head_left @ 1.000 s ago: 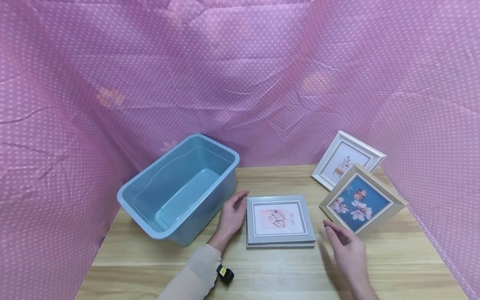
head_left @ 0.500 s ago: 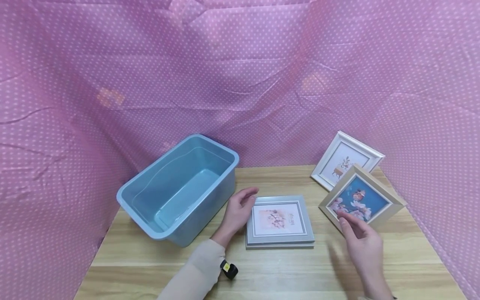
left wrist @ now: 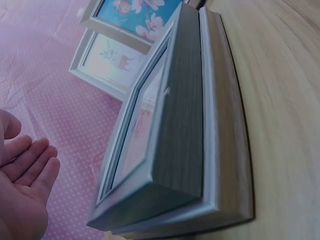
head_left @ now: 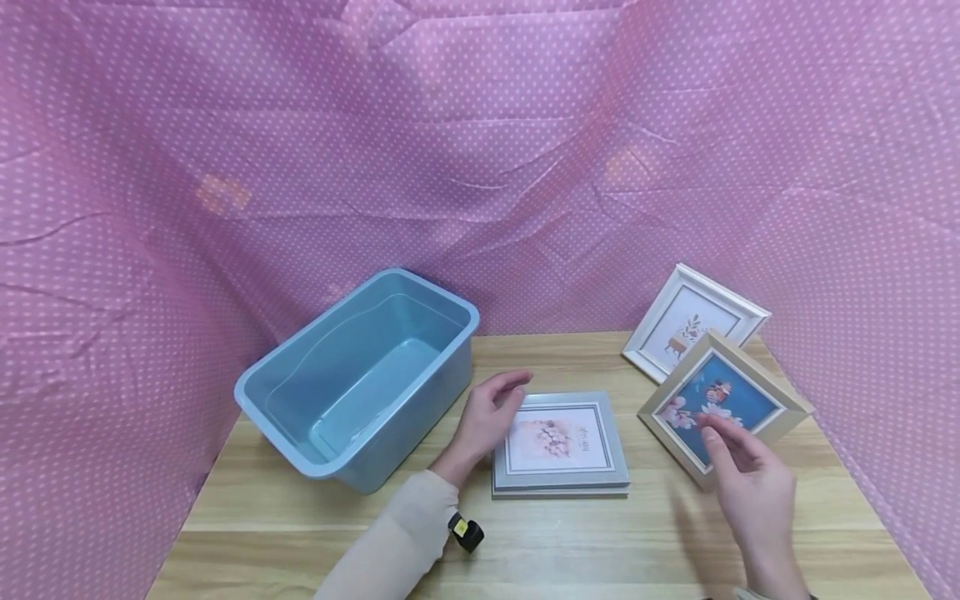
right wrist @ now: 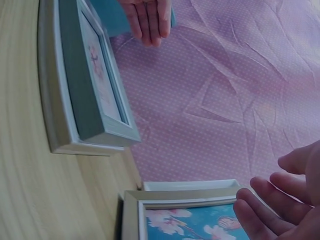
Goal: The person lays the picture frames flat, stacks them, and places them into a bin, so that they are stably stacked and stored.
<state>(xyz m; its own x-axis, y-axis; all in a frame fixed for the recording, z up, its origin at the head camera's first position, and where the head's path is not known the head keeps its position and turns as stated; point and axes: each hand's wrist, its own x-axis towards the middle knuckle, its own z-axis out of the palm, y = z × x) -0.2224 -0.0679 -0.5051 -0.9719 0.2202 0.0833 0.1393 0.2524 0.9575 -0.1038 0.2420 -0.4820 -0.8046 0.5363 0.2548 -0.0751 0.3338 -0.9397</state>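
A grey picture frame with a pink flower print lies flat on a second frame, their edges nearly lined up. Above the stack's left edge hovers my left hand, fingers loosely bent and holding nothing. My right hand is over the front of a beige frame with a blue blossom picture; its relaxed fingers grip nothing, and in the right wrist view a gap seems to show between them and the frame. Behind it, partly covered, sits a white frame with a plant print.
A blue plastic tub stands on the wooden table to the left of the stack, with nothing visible inside. Pink dotted cloth hangs around the back and both sides.
My left hand has shifted right and slightly up, from beside the stack to over its corner. My right hand has moved right, now in front of the beige frame. The frames stay put.
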